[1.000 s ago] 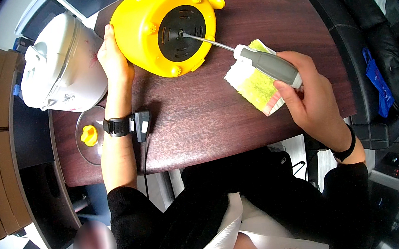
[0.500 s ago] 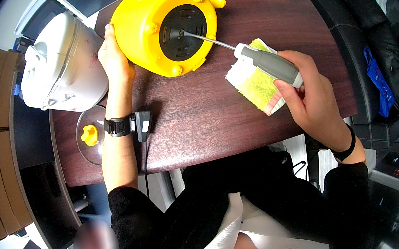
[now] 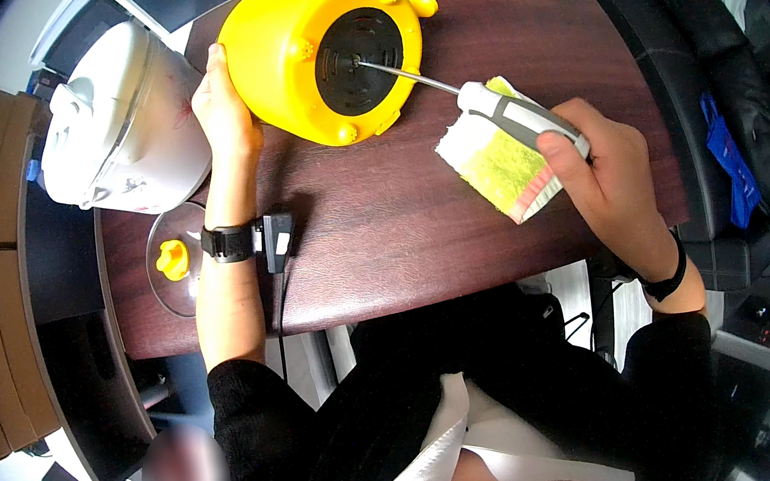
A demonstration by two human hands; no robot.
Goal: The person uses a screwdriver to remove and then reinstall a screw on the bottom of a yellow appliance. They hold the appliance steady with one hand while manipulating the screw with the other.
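Observation:
A rounded yellow appliance [image 3: 269,61] lies on its side at the far part of the table, its black slotted base plate [image 3: 376,86] facing me. Against its left side my left hand [image 3: 226,115] steadies it, the fingers partly hidden behind the shell. In my right hand [image 3: 603,158] is a screwdriver [image 3: 509,112] with a grey and white handle, gripped near the butt end. Its long metal shaft slants up and left, and the tip meets the middle of the base plate. Whether a screw sits there is too small to tell.
A white lidded cooker [image 3: 141,127] stands at the left. Nearer lies a clear lid [image 3: 165,294] with a yellow knob [image 3: 173,260], beside a black power adapter [image 3: 278,240] and its cord. A yellow-green and white packet [image 3: 497,167] lies under the screwdriver. A black sofa [image 3: 690,83] flanks the table's right.
The screwdriver's handle has turned about its axis, showing more white, and my right fingers have shifted on it. The yellow appliance has moved very slightly right.

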